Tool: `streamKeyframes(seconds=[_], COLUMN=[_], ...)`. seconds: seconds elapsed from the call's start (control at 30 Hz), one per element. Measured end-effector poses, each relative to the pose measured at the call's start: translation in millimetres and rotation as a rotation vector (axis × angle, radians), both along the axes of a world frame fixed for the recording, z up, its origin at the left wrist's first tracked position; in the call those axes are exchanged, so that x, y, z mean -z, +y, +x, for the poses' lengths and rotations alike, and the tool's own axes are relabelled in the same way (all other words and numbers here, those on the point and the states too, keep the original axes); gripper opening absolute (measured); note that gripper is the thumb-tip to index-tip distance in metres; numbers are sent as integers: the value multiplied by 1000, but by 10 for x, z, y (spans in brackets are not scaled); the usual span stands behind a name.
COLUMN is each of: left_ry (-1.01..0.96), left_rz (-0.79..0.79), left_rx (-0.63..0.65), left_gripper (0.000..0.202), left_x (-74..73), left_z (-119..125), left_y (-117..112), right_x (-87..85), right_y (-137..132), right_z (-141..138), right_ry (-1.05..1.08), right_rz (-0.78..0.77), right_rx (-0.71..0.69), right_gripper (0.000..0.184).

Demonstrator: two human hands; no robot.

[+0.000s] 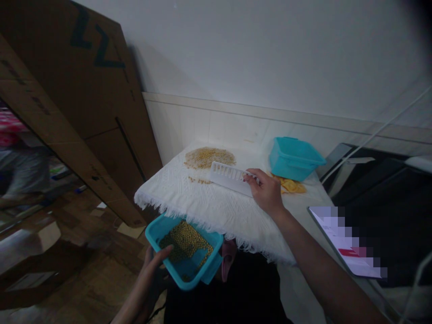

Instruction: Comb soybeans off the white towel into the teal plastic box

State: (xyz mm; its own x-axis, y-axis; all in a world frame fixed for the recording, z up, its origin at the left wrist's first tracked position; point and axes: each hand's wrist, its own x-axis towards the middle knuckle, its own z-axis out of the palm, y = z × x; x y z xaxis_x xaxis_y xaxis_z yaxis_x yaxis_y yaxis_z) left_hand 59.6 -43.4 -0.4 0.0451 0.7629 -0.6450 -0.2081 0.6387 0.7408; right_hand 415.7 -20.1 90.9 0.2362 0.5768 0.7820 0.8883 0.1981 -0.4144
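My left hand [158, 261] grips the left side of a turquoise plastic bin [185, 284], its thumb over the rim. The bin is tilted below the table's front edge. Yellow beans that look like soybeans [187, 236] lie inside, with darker greenish ones at the left. My right hand [266, 191] is closed on the right end of a white slotted plastic piece [231, 183], held low over the white fringed cloth [189, 198]. Behind and left of this piece spreads a pile of yellow beans [209, 157] mixed with paler grains. A few loose beans [199, 181] lie nearer me.
A second turquoise bin [293, 157] stands at the table's back right, beside a crumpled yellow cloth [292, 185]. At right lies a lit tablet-like screen [344, 245]. A tall cardboard box [111, 112] leans at left. Behind the table is a wall [256, 58].
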Motion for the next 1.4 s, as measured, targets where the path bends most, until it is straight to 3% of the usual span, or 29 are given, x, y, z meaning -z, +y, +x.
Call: streamKeyframes(seconds=[0.13,0.3,0.57,0.67,0.87,1.13,1.4], left_ry=[12,-12,38,34,-2,-5,-45], left_rz=[15,8,12,-3,20,-1,2], left_rx=[9,5,17,21,25,1,5], left_gripper=[87,84,70,71,76,78,87], left_x=[31,102,-204,-242,-146,-200,56], left_z=[-6,-16,64,77,62,59,3], left_y=[14,46,-82,-101,-68,-82,23], right_x=[-15,31,43,44,44,9,43], right_y=[19,48,47,46,40,59,57], right_z=[59,66,42,55,40,90,12], right_ry=[6,6,40,36,47,35,53], right_rz=[32,-48,-72,-73,-81,-49,-90], right_rx=[69,45,32,46,11,39,-26], right_gripper=[29,32,32,32,30,34,31])
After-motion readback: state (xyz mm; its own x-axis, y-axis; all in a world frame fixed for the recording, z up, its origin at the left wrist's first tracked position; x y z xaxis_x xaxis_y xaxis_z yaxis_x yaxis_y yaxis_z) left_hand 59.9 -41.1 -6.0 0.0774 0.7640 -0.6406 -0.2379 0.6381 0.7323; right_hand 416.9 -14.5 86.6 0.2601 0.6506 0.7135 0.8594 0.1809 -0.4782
